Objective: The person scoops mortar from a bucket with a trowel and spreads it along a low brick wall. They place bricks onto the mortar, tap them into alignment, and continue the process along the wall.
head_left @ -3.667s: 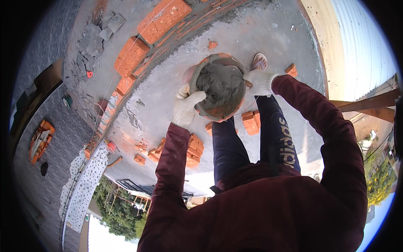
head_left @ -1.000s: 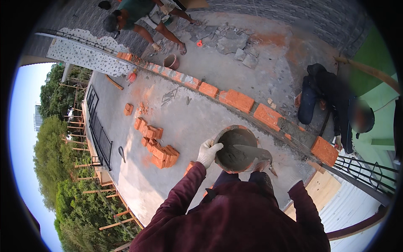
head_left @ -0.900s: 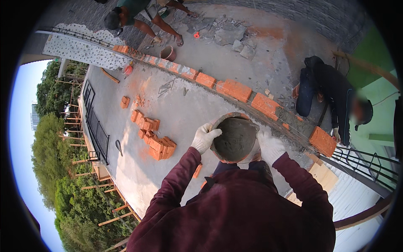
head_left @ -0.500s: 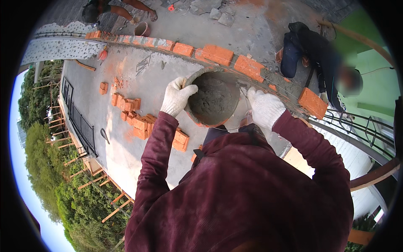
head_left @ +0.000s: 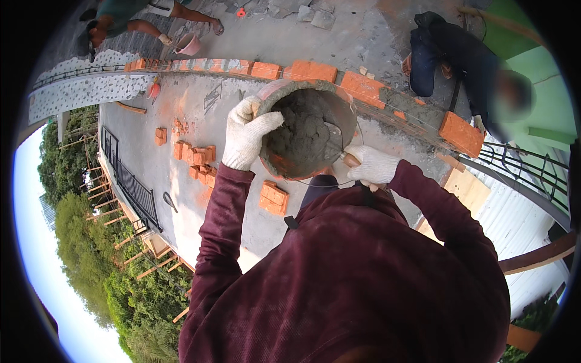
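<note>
While both gloved hands are raised in front of the chest, the left hand (head_left: pixel 247 134) is closed over the left rim of the round mortar pan (head_left: pixel 307 130), fingers hooked across the edge, and the right hand (head_left: pixel 373 165) is closed on a wooden handle at the near right rim, apparently that of a trowel (head_left: pixel 334 140) whose blade lies inside the pan. Pan is held aloft above the concrete slab (head_left: pixel 242 199), mouth tipped toward the wearer so the grey mortar (head_left: pixel 301 124) shows heaped inside. Judged step: carrying or presenting the filled pan toward the single course of orange bricks (head_left: pixel 315 71) that runs left to right beyond it, with mortar not yet discharged. Next move, as judged, calls for a steady two-sided hold and a controlled tilt over the course, keeping the load off the string line area. Pan is round, so no long axis; its opening faces near and upward. Trowel axis appears to run from near right to far left. Loose bricks (head_left: pixel 196 163) lie on the slab at left. Two other persons work beyond the course: one (head_left: pixel 469 66) crouched at far right, one (head_left: pixel 130 15) bent at far left beside a pink bucket (head_left: pixel 189 43)
</note>
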Tool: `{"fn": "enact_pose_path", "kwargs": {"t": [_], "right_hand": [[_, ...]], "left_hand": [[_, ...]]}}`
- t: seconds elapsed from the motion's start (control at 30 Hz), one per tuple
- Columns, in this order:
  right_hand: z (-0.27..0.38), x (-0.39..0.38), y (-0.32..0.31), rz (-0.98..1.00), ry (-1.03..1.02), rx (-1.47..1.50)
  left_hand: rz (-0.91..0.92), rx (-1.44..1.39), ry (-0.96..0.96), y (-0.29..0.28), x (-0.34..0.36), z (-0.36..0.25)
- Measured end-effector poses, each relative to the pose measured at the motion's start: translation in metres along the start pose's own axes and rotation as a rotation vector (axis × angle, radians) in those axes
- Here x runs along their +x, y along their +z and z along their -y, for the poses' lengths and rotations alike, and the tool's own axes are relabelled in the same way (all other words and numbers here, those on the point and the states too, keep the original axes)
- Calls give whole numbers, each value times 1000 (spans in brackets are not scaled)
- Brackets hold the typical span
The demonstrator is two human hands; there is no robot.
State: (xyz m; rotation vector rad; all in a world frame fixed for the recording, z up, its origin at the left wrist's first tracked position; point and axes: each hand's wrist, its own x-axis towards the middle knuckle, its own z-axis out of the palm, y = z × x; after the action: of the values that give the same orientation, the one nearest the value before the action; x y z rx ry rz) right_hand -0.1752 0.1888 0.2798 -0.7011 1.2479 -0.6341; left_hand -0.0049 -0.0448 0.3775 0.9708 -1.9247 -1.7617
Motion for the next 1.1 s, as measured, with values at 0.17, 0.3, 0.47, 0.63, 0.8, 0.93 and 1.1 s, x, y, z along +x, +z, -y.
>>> {"fn": "enact_pose_path", "kwargs": {"t": [0.17, 0.3, 0.47, 0.63, 0.8, 0.93, 1.1], "right_hand": [[-7, 0, 5, -99, -52, -73], [11, 12, -14, -47, -38, -41], [-10, 3, -30, 32, 15, -39], [-16, -11, -42, 13, 9, -89], [-40, -27, -67, -153, 10, -94], [-59, -24, -101, -367, 114, -117], [-109, 22, -156, -630, -72, -776]], "left_hand": [[-136, -213, -40, -14, -20, 33], [-151, -304, -112, 2, -28, 73], [-240, -359, -181, 14, -37, 105], [-356, -361, -237, 13, -36, 140], [-503, -310, -274, 3, -46, 180], [-570, -300, -337, -13, -65, 196], [-625, -184, -335, -53, -98, 215]]}}
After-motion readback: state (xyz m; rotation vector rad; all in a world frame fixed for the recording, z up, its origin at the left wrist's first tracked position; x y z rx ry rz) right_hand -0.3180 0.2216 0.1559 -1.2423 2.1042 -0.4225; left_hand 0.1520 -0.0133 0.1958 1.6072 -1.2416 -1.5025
